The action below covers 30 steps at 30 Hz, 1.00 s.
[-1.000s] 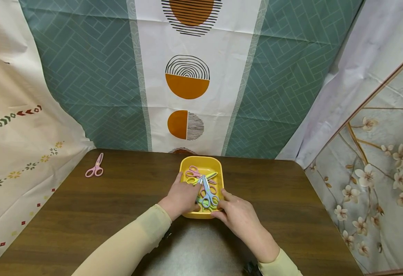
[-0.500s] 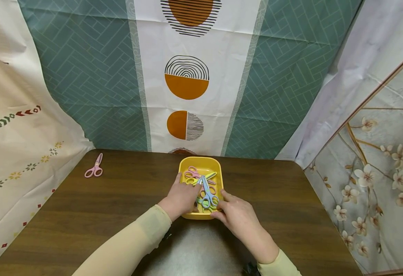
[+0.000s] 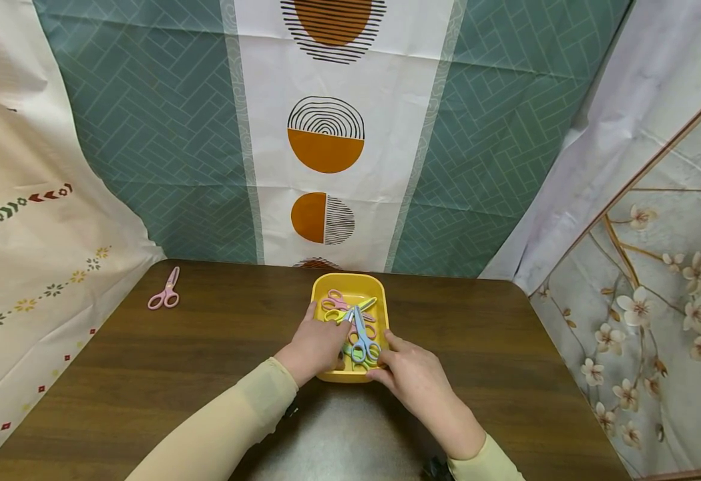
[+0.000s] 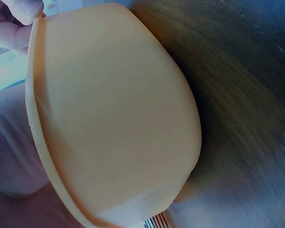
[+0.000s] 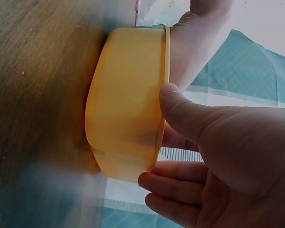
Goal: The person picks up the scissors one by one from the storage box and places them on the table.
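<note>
A yellow tray (image 3: 344,377) stands on the table and holds several small scissors. Blue scissors (image 3: 363,347) lie on top, with pink, yellow and green ones among them. My left hand (image 3: 316,344) reaches over the tray's left side, its fingers down among the scissors. Whether they grip anything is hidden. At the near right corner my right hand (image 3: 413,376) grips the tray; the right wrist view shows its thumb (image 5: 175,102) against the rim and its fingers around the corner. Away at the far left of the table lie pink scissors (image 3: 165,294).
The dark wooden table (image 3: 471,347) reaches back to a teal and white patterned curtain (image 3: 495,133). Pale flowered cloth (image 3: 657,334) hangs along the right, and a cream embroidered cloth (image 3: 44,267) covers the left side.
</note>
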### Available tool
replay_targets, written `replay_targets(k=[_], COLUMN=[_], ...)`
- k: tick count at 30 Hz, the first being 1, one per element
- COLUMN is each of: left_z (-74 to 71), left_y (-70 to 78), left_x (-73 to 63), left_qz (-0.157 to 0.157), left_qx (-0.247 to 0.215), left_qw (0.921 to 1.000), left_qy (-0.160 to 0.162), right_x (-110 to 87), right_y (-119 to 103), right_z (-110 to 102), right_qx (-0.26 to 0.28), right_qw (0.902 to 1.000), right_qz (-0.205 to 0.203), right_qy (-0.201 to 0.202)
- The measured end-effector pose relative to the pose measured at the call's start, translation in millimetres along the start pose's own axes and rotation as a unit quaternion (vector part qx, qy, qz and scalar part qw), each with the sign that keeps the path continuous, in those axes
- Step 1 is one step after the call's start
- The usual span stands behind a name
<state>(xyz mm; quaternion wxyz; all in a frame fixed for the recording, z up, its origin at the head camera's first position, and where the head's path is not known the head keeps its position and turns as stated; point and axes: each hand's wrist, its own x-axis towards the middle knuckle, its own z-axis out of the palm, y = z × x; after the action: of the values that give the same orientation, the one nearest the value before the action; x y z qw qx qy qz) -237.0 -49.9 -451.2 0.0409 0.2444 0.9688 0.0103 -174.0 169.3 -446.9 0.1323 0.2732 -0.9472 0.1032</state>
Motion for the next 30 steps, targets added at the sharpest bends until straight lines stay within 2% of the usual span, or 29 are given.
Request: replay_targets(k=[7,12,30], left_z=[0.3,1.0,-3.4], left_y=[-0.6,-1.2,0.8], left_x=[0.0,-0.8,-7.1], left_qz=[-0.005,-0.002,0.000], left_qx=[0.017,0.028,0.024], left_qw=[0.9998,0.9994,0.9975], left_qy=[0.003,0.018,0.066], right_x=[-0.2,-0.3,-1.6], right_y=[-0.8,-0.8,0.3], right_z=[-0.2,-0.3,0.2], right_qx=[0.002,0.003,0.005], right_qw=[1.0000,1.0000,0.9998], right_qz=[-0.001,-0.003,-0.011], right_qy=[0.001,0.004,0.017])
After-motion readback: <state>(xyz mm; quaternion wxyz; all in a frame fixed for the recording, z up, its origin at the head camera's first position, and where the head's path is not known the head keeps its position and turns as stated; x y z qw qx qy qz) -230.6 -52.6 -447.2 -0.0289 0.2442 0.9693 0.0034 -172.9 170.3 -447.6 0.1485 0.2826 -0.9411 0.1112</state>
